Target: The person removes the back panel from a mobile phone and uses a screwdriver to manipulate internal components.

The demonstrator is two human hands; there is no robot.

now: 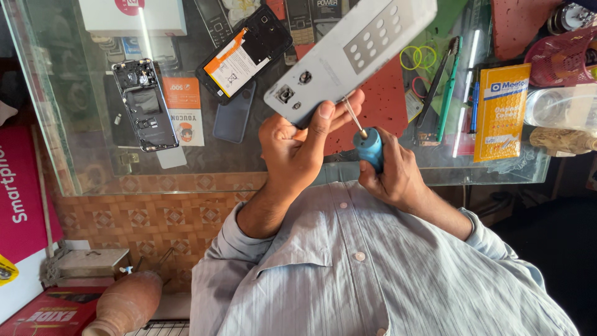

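Phone panel [351,50], a pale grey back piece with a grid of small round holes and two ringed openings near its lower end, is being held up over the glass counter [74,143], tilted so its long side is running away up to the right. The left hand [298,146] is gripping its lower end, thumb pressing flat on the face near the ringed openings and the other fingers curling behind. The right hand [392,174] is sitting just beside it, lower and to the right, fingers wrapping closed around one blue-handled screwdriver [369,147]; the thin metal shaft is slanting up toward the panel's lower edge, though whether the tip is touching cannot be told. Both forearms are coming out of a pale striped shirt [373,280].

On the counter beyond the hands, one opened phone [245,53] is lying with its battery showing, one stripped phone frame [146,106] is lying well to the left, and one dark phone back [234,115] is resting between them. A red mat [379,102] is lying under the panel. To the right, one green-handled tool [449,87] and one yellow packet [500,112] are lying side by side, well apart from the hands.
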